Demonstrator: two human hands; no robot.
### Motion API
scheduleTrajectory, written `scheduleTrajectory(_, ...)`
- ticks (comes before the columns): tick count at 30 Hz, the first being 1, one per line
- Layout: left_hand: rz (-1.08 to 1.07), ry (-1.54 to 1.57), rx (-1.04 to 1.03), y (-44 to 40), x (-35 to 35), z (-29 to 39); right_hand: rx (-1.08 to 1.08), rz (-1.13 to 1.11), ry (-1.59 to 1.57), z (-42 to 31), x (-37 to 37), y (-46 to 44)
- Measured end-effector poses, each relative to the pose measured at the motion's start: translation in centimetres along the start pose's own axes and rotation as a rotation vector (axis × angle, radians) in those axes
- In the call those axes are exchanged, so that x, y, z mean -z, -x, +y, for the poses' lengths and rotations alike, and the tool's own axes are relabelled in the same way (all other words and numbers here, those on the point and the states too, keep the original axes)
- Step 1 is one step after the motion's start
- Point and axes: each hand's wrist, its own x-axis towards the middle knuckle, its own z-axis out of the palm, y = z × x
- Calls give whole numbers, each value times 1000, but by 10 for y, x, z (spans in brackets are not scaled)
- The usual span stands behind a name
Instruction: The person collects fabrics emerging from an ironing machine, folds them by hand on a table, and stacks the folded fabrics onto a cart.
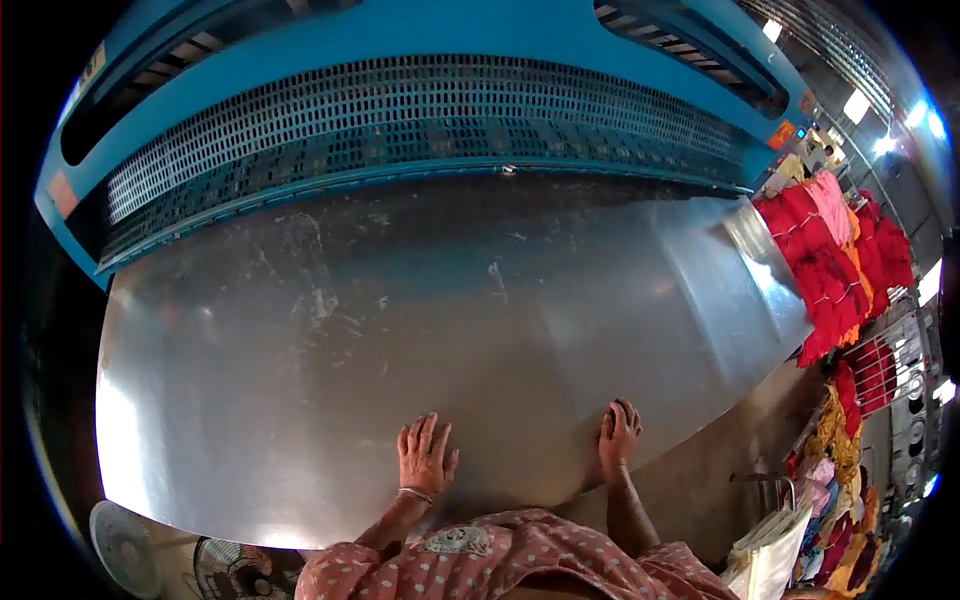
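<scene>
My left hand [425, 458] lies palm down on a wide sheet-metal table [420, 320], its fingers spread and a thin bangle at the wrist. Near the table's right front edge, my right hand [619, 436] rests on the metal with its fingers loosely bent and the thumb apart. Nothing shows in either hand. The shiny surface carries pale scuffs and scratches. Across its far side stands a large blue machine [440, 28] with a perforated metal guard [420, 100] along its front.
Stacked red cloth bundles [815, 250] stand beyond the table's right end. Lower right are a pile of coloured cloth [835, 480] and white folded cloth [770, 550]. Two fans, one pale [125, 545] and one dark [235, 572], stand at the lower left. A metal rack [885, 365] is farther right.
</scene>
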Motion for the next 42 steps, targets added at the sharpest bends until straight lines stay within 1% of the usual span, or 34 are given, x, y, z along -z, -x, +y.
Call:
scheduleTrajectory(2,0,5,-3,1,0,-1,12,23,16,0,-1,0)
scheduleTrajectory(5,-10,21,-3,2,0,-2,0,-3,-31,-4,4,-1)
scheduleTrajectory(8,-10,22,13,3,-1,-2,29,22,17,-3,1,0)
scheduleTrajectory(11,31,100,23,0,2,-2,1,-8,17,-4,3,1)
scheduleTrajectory(17,14,281,6,-51,-16,-23,-10,-48,57,-5,1,0)
scheduleTrajectory(18,211,301,-86,-67,-26,-31,-17,-53,55,-5,0,0)
scheduleTrajectory(21,10,720,228,-115,-36,-48,-34,-70,53,-5,0,-3)
scheduleTrajectory(23,135,773,219,-153,-34,-60,-42,-80,51,-6,3,-4)
scheduleTrajectory(25,199,751,217,-190,-34,-79,-46,-80,56,-7,2,-6)
scheduleTrajectory(29,410,612,80,-256,-47,-117,-67,-103,67,-8,3,-7)
scheduleTrajectory(31,374,654,141,-285,-57,-140,-70,-103,67,-14,6,-11)
scheduleTrajectory(34,467,621,123,-323,-62,-163,-82,-110,73,-17,9,-12)
scheduleTrajectory(37,554,479,143,-357,-67,-180,-76,-114,75,-18,9,-16)
scheduleTrajectory(40,406,472,318,-383,-67,-199,-78,-136,88,-17,10,-17)
scheduleTrajectory(42,443,140,234,-396,-68,-209,-83,-158,92,-18,11,-19)
